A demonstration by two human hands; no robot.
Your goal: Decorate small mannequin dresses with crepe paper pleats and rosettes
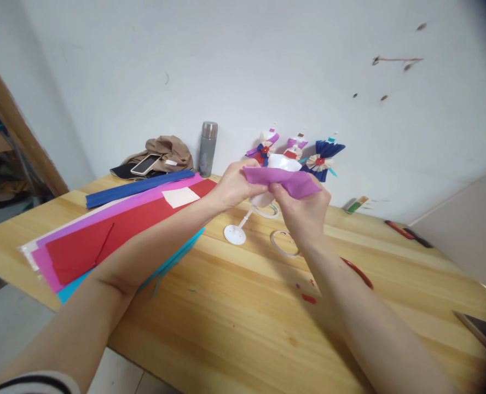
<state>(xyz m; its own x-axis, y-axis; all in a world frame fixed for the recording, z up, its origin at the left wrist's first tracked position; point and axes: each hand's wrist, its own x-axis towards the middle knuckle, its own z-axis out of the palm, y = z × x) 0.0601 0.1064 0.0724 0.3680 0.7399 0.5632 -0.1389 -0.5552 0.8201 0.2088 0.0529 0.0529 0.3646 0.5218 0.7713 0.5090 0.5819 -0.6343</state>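
Note:
Both my hands hold a strip of purple crepe paper (282, 178) against a small white dress-form mannequin (284, 162). My left hand (239, 183) pinches the strip at its left end, and my right hand (304, 207) grips its right part with the thumb in front. The mannequin is tilted, with its round white base (235, 235) toward me and its thin stand slanting up between my hands. Much of its body is hidden by the paper and my fingers. Behind it, several small mannequins dressed in coloured paper, one in dark blue (328, 155), stand by the wall.
Sheets of coloured paper, red on top (115, 235), lie at the left with a blue roll (140, 189). A flask (208, 149), phone (146, 164) and brown cloth (171, 150) are at the back. Tape rolls (284, 253), red scraps (309, 299) and a cutter (399, 230) lie rightward.

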